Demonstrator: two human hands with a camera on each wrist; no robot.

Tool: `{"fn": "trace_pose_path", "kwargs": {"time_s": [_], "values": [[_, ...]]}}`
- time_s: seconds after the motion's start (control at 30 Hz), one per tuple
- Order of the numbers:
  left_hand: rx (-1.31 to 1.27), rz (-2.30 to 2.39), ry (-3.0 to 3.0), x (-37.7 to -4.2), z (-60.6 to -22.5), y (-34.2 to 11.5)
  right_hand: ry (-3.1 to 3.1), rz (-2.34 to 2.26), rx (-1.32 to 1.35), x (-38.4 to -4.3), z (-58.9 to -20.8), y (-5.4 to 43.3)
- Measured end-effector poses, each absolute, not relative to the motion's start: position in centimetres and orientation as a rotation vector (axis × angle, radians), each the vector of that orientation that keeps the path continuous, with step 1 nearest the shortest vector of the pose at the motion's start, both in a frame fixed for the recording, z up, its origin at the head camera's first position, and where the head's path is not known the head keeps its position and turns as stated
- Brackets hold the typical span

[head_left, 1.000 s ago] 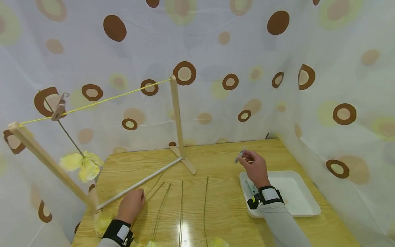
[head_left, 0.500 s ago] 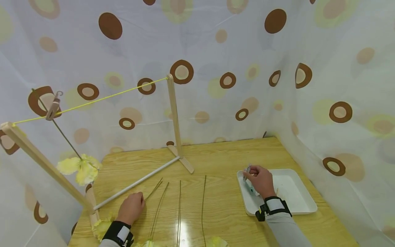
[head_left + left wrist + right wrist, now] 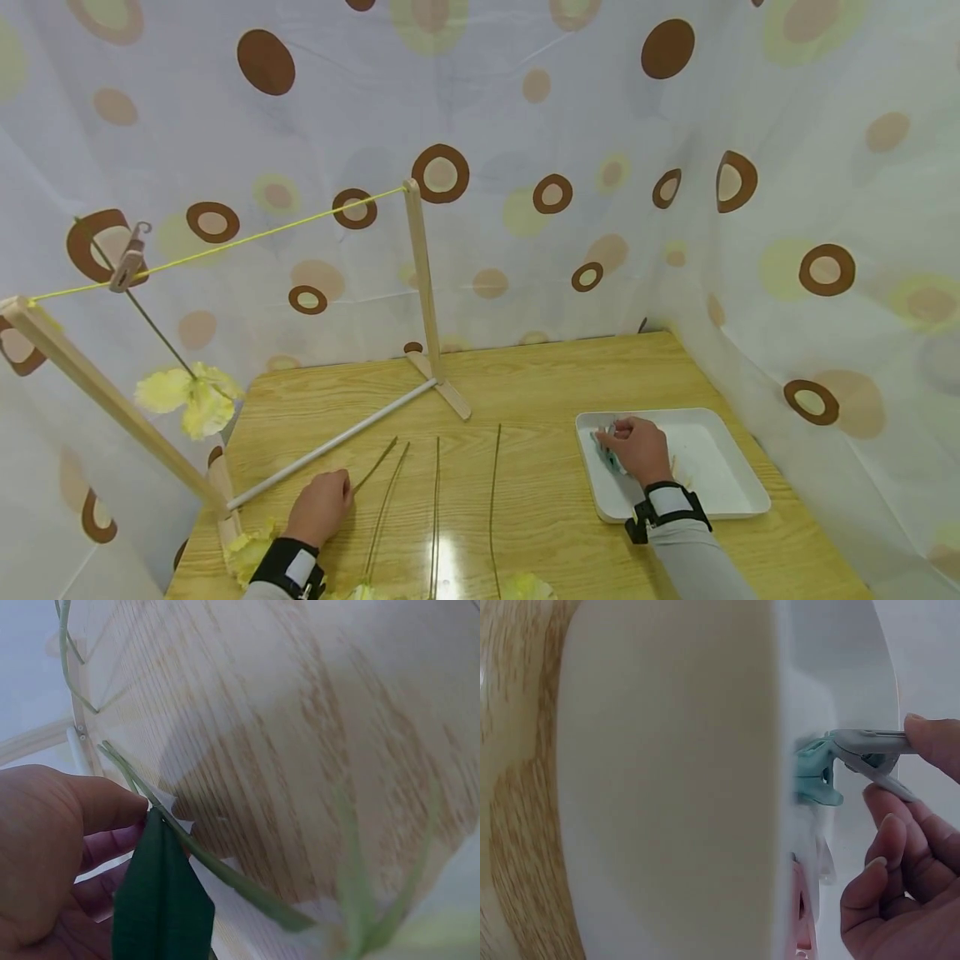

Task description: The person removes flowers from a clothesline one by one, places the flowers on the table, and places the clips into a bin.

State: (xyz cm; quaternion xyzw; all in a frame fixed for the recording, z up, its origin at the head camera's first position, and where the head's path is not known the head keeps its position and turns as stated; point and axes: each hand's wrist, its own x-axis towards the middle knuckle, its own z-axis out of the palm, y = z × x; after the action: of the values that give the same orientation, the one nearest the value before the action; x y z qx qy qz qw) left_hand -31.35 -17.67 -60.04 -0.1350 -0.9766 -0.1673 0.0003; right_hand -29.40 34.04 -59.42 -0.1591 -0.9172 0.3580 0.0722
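My left hand is low over the table's left side, pinching a green flower stem between thumb and fingers. A dark green leaf hangs beside that grip, and a yellow flower head shows by the wrist. My right hand reaches into the white tray, pinching a grey clothespin by its handles. Its far end meets a teal clothespin in the tray. Part of a pink clothespin shows lower down behind the tray wall.
Several more stems lie side by side mid-table. A wooden stand with a post and white crossbar carries a yellow cord. On it, a brownish clothespin holds a hanging yellow flower. Patterned curtains enclose the table.
My right hand has moved from above the tray's far-left corner down into the tray with the grey clothespin. My left hand stays on the stem, and the head view shifted slightly.
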Motion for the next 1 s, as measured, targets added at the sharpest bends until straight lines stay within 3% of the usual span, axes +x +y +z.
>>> {"fn": "trace_pose_path", "kwargs": {"time_s": [0.73,1.0], "values": [[-0.420,-0.609,-3.055,-31.5,-59.2,-18.2,-2.862,0.816,-0.453,-29.5,-59.9,33.8],[-0.361,-0.659,-2.934,-31.5,-57.6,-19.1,-2.721,0.896,-0.338,-30.9,-57.5,32.4]]}}
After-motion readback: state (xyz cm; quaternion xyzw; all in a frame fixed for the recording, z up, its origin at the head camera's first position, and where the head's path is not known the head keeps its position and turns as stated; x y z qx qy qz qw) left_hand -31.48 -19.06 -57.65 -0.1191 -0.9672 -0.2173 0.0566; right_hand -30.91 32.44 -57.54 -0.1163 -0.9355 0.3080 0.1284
